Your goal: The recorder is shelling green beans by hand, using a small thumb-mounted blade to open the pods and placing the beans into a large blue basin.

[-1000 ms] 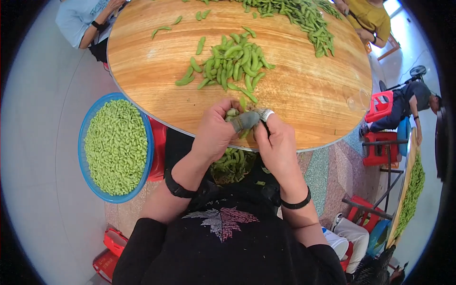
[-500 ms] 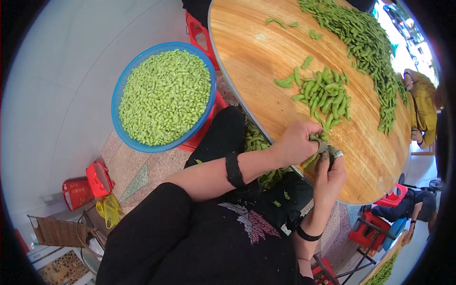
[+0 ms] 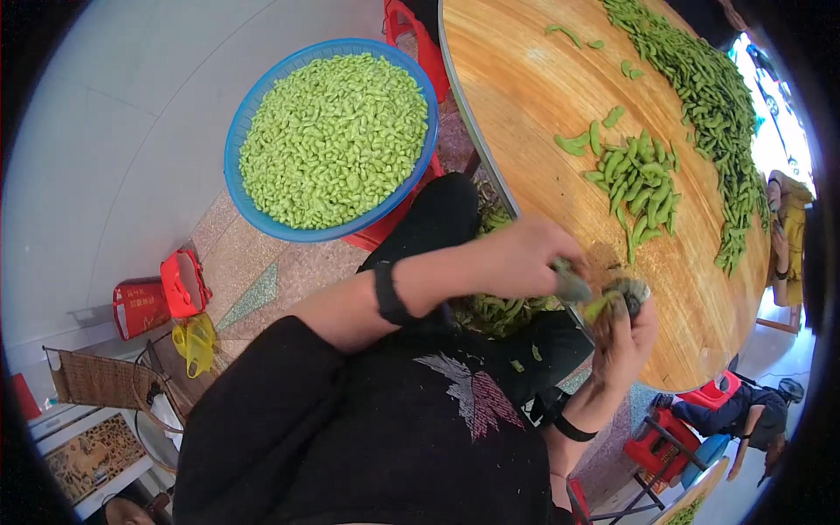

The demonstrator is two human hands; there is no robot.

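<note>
My left hand [image 3: 525,255] and my right hand [image 3: 625,339] meet at the near edge of a round wooden table [image 3: 525,105]. Both pinch one green pod [image 3: 598,304] between their fingertips; the pod is blurred and partly hidden by the fingers. A small heap of green pods [image 3: 637,179] lies on the table just beyond my hands. More pods [image 3: 500,311] sit in my lap under my left wrist. A black band circles each wrist.
A blue basin [image 3: 247,131] full of shelled green beans rests on a red stool to my left. A long row of pods [image 3: 713,87] runs along the table's far side. Red containers [image 3: 162,293] and a wicker basket [image 3: 96,381] stand on the floor. Another person sits at the far right.
The view has swung left, so the basin now sits near the top centre and my hands at the right. Both hands stay closed together on a pod throughout.
</note>
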